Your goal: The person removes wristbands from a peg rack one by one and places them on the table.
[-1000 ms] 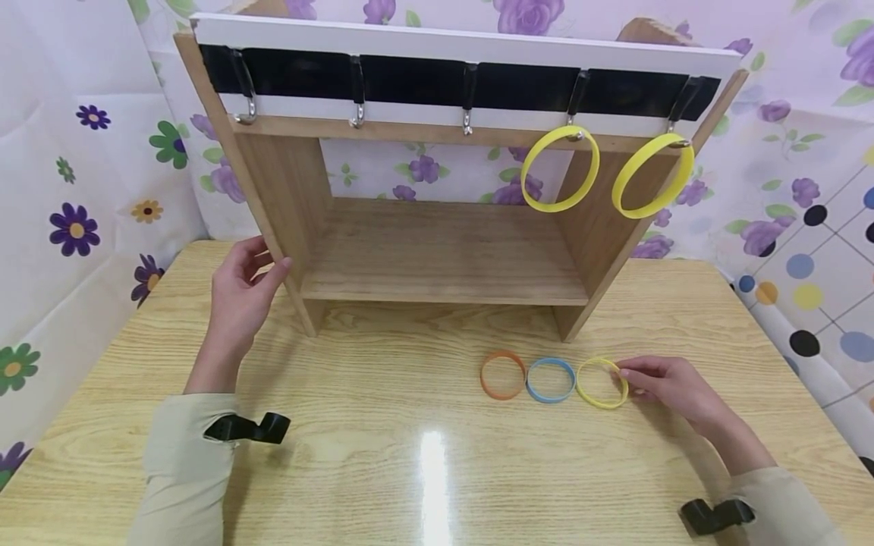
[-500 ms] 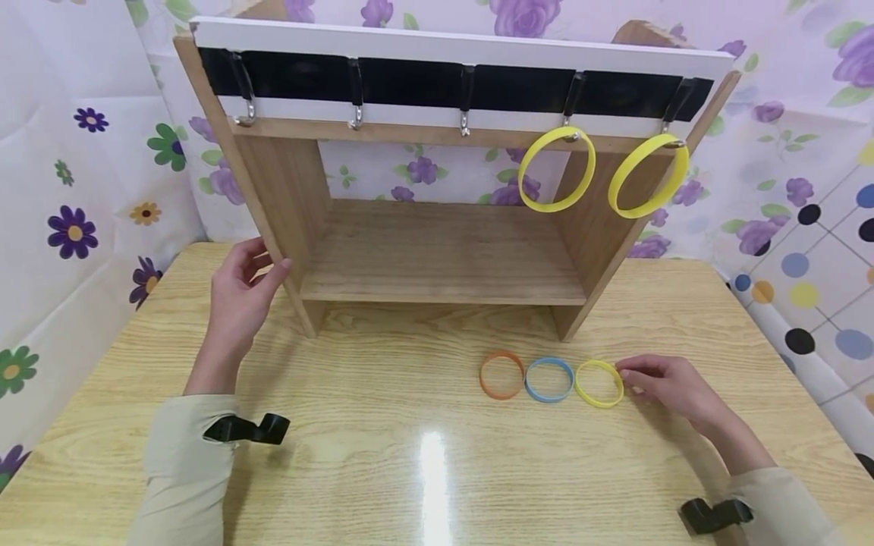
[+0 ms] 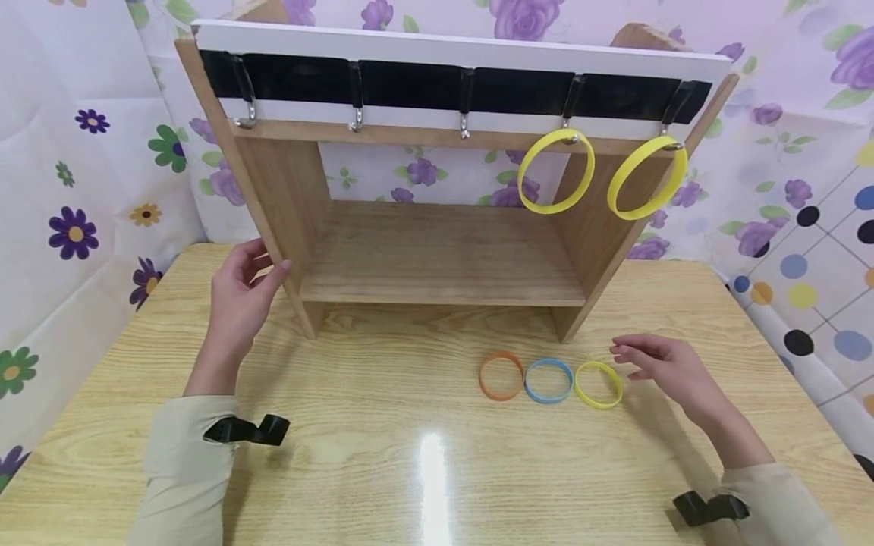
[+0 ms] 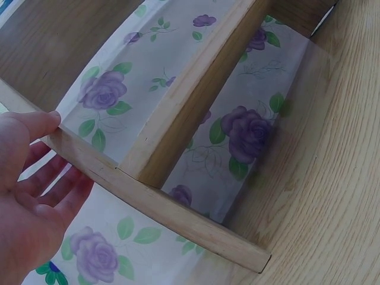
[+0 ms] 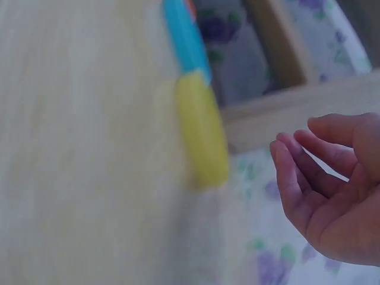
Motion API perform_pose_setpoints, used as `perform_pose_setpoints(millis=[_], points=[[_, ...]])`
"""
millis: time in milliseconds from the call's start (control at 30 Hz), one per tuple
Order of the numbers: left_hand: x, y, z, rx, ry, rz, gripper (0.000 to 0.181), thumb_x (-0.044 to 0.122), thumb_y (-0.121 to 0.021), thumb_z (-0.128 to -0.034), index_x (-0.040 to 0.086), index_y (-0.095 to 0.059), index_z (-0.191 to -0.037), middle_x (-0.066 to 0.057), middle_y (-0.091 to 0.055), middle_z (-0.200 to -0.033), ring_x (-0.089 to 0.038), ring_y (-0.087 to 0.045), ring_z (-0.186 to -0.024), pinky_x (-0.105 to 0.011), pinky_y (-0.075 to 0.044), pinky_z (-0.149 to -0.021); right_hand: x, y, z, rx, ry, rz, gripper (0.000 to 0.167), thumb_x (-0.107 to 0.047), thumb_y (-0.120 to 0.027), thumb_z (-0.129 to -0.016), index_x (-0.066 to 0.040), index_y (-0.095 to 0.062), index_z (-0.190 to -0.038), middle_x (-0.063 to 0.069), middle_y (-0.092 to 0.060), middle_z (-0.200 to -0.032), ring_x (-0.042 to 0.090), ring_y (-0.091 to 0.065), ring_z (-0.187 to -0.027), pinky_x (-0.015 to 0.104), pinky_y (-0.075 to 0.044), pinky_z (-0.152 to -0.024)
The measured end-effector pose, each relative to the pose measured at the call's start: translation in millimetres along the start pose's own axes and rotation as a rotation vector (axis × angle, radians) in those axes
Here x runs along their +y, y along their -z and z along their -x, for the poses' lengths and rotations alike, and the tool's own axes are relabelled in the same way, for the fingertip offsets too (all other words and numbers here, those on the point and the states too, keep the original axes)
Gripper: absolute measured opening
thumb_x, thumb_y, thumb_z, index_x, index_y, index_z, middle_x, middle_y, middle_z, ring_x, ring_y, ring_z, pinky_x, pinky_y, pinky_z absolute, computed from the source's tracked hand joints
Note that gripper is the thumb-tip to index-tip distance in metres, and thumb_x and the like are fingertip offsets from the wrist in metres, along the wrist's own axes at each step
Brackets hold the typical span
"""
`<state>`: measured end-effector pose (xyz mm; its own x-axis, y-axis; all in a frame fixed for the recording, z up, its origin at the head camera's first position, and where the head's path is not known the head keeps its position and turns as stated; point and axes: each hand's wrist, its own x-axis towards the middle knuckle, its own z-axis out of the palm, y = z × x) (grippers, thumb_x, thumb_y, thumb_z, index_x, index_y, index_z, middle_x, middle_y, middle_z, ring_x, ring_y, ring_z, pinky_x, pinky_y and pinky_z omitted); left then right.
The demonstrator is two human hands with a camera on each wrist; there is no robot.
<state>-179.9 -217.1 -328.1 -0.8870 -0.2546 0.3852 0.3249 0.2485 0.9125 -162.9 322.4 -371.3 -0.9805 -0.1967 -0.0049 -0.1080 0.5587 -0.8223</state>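
My left hand holds the left side panel of a wooden shelf, thumb on its front edge and fingers behind. My right hand hovers just right of a yellow silicone wristband, fingers loosely bent and holding nothing. That band lies flat on the table, in a row with a blue wristband and an orange wristband to its left. Two more yellow bands hang from the rack's rightmost hooks, one inner yellow band and one outer yellow band.
A black and white hook rack runs along the shelf's top. Its left hook, second hook and middle hook carry no bands. Flowered cloth stands behind and beside the wood-grain table.
My right hand has let go of the yellow wristband on the table and lifted slightly away from it. That band shifted a little left, against the blue one. My left hand stays put.
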Motion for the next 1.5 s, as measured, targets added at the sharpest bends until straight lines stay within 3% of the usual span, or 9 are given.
perform_pose_setpoints(millis=[300,600,733,1067,1133,1333,1500], points=[[-0.4,1.9,0.9,0.006,0.005,-0.005,0.036,0.006,-0.063,-0.0924,0.001,-0.054,-0.127,0.001,-0.055,-0.115,-0.011,-0.054,-0.107,-0.017,-0.046,-0.088,-61.3,-5.7,-7.4,0.02,0.134,-0.074,0.038,-0.021,-0.054,-0.1,0.009,-0.056,-0.125,0.005,-0.069,-0.11,0.006,-0.065,-0.096,0.026,-0.056,-0.074],[0.2,0.7,-1.0,0.0,0.012,-0.001,0.036,0.006,-0.063,-0.0924,0.001,-0.054,-0.127,0.0,-0.054,-0.116,-0.011,-0.054,-0.107,-0.017,-0.046,-0.088,-118.0,-6.4,-18.8,0.019,0.256,-0.201,0.037,-0.015,-0.057,-0.098,0.008,-0.054,-0.128,0.005,-0.069,-0.112,0.014,-0.067,-0.099,0.028,-0.057,-0.072],[0.3,0.3,-1.8,-0.005,0.01,-0.01,0.037,0.007,-0.063,-0.0929,-0.001,-0.053,-0.128,0.0,-0.054,-0.117,-0.012,-0.054,-0.108,-0.018,-0.046,-0.089,-138.2,-7.6,-25.6,0.018,0.267,-0.241,0.037,-0.016,-0.06,-0.097,0.003,-0.056,-0.128,0.005,-0.069,-0.113,0.016,-0.067,-0.1,0.028,-0.056,-0.072],[-1.1,0.8,-1.7,0.004,0.006,-0.001,0.036,0.006,-0.063,-0.0925,0.001,-0.054,-0.127,0.0,-0.054,-0.115,-0.012,-0.054,-0.107,-0.018,-0.046,-0.088,-174.3,-20.0,-38.8,0.008,0.276,-0.338,0.045,-0.007,-0.071,-0.088,0.005,-0.056,-0.129,0.008,-0.067,-0.116,0.016,-0.065,-0.104,0.03,-0.056,-0.076],[-1.4,1.0,-1.5,0.005,0.005,0.0,0.035,0.006,-0.063,-0.0925,0.001,-0.054,-0.127,0.0,-0.054,-0.116,-0.012,-0.054,-0.107,-0.018,-0.047,-0.089,-178.7,-22.3,-42.2,-0.011,0.281,-0.4,0.045,-0.006,-0.07,-0.088,0.005,-0.055,-0.129,0.01,-0.066,-0.118,0.016,-0.064,-0.106,0.031,-0.056,-0.078],[-2.0,1.3,-0.2,-0.005,0.009,-0.019,0.038,0.008,-0.062,-0.0935,0.0,-0.052,-0.129,0.0,-0.053,-0.118,-0.012,-0.053,-0.108,-0.019,-0.046,-0.09,-188.4,-24.9,-49.5,-0.136,0.238,-0.738,0.041,-0.001,-0.062,-0.093,0.005,-0.049,-0.131,0.013,-0.063,-0.123,0.02,-0.059,-0.115,0.032,-0.054,-0.084],[-1.8,1.4,0.6,-0.013,0.01,-0.019,0.038,0.008,-0.062,-0.0937,-0.001,-0.051,-0.129,-0.001,-0.053,-0.119,-0.013,-0.053,-0.109,-0.019,-0.046,-0.09,-196.1,-26.6,-49.8,-0.148,0.191,-0.873,0.032,-0.002,-0.064,-0.091,0.001,-0.059,-0.122,0.013,-0.065,-0.12,0.021,-0.06,-0.114,0.032,-0.054,-0.084]])
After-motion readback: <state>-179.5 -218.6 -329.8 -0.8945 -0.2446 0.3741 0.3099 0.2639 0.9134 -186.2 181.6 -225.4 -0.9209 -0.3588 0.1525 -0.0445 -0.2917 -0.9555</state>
